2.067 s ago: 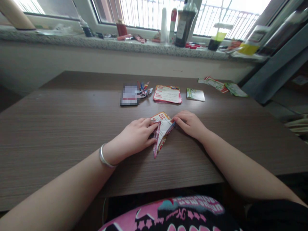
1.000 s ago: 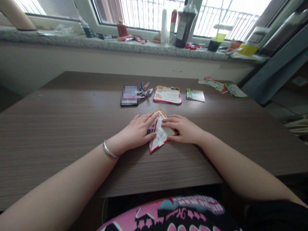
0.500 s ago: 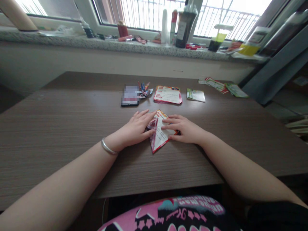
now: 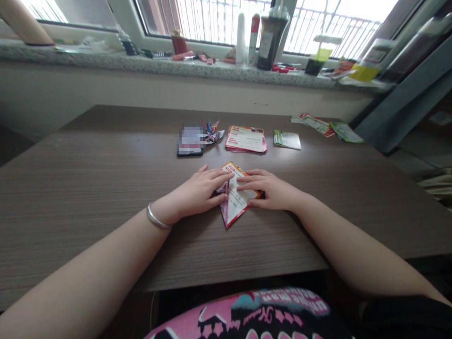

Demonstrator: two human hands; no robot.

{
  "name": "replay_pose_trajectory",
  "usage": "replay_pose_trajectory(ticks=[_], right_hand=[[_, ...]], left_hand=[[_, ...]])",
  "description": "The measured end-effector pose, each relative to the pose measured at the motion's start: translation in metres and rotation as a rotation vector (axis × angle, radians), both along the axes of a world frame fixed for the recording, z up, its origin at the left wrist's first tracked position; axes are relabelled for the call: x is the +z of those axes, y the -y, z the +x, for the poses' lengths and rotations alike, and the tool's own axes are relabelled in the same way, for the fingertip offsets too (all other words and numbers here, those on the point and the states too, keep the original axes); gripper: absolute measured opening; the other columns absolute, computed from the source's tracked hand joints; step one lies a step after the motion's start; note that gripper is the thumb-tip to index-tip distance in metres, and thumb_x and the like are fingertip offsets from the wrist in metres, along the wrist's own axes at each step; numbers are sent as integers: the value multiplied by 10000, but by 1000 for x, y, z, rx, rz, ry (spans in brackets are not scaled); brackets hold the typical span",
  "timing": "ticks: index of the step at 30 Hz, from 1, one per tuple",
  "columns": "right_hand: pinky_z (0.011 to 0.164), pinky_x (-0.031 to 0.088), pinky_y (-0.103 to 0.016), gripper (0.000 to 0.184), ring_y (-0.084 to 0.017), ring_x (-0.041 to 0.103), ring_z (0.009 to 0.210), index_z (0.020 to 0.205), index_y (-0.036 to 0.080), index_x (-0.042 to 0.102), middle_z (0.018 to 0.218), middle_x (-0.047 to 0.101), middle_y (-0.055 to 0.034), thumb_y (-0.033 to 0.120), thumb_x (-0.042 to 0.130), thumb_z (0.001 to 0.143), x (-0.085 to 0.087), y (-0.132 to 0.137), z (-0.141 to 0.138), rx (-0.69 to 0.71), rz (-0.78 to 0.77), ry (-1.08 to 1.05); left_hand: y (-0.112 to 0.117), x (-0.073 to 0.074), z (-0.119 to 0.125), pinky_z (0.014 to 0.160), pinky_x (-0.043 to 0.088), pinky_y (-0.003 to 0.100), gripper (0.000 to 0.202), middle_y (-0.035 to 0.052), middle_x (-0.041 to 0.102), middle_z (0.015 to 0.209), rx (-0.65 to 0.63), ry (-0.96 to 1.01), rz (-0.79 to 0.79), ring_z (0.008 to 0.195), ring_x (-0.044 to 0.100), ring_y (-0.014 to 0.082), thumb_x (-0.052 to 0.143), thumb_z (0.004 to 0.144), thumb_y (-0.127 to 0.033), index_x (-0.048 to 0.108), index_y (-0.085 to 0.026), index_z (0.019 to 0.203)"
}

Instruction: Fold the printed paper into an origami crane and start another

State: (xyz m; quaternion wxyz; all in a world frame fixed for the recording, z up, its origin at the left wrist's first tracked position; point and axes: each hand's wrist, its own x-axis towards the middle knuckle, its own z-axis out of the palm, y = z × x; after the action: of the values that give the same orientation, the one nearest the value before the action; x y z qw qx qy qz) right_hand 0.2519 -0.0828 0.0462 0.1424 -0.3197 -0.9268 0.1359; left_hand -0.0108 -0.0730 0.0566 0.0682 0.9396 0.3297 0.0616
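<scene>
A partly folded sheet of printed paper (image 4: 237, 201), white with red, orange and purple edges, lies on the table between my hands, one corner pointing toward me. My left hand (image 4: 201, 190) rests flat over its left side, fingers stretched across the purple flap and the white face. From the other side my right hand (image 4: 270, 189) lies with fingers spread on the paper's right part. Both hands press on the sheet without gripping it. The fingers hide some of the left flap and the right corner.
Behind the paper are a phone (image 4: 190, 140), a folded paper figure (image 4: 213, 134), a stack of printed sheets (image 4: 246, 139) and a smaller green-white stack (image 4: 287, 140). Paper strips (image 4: 318, 125) lie far right. Bottles and cups stand on the stone windowsill (image 4: 212, 69) beyond the brown table (image 4: 106, 188).
My left fingers have moved down and inward over the left flap, which now lies flatter. The sheet has turned slightly, its near corner shifting right. My right hand has barely moved.
</scene>
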Motion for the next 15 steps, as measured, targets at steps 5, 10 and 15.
replay_pose_trajectory(ticks=[5, 10, 15], right_hand=[[1076, 390, -483, 410, -265, 435, 1332, 1253, 268, 641, 1368, 588, -54, 354, 653, 852, 0, -1, 0, -13, 1, 25], [1080, 385, -487, 394, -261, 453, 1316, 1243, 270, 645, 1393, 568, -51, 349, 647, 857, -2, -2, -1, -24, 10, 33], [1081, 381, -490, 419, -276, 453, 1313, 1273, 258, 630, 1399, 562, -58, 360, 635, 867, -3, -2, -1, -27, 25, 50]], left_hand=[[3, 1, 3, 1108, 337, 453, 452, 82, 485, 1414, -26, -28, 63, 1283, 450, 281, 450, 951, -464, 526, -270, 1353], [6, 1, 4, 1070, 387, 450, 447, 118, 522, 1336, 0, -22, 88, 1229, 477, 289, 464, 946, -451, 551, -230, 1325], [7, 4, 1, 1068, 398, 442, 417, 127, 527, 1330, -6, -47, 94, 1231, 496, 286, 485, 938, -416, 569, -215, 1294]])
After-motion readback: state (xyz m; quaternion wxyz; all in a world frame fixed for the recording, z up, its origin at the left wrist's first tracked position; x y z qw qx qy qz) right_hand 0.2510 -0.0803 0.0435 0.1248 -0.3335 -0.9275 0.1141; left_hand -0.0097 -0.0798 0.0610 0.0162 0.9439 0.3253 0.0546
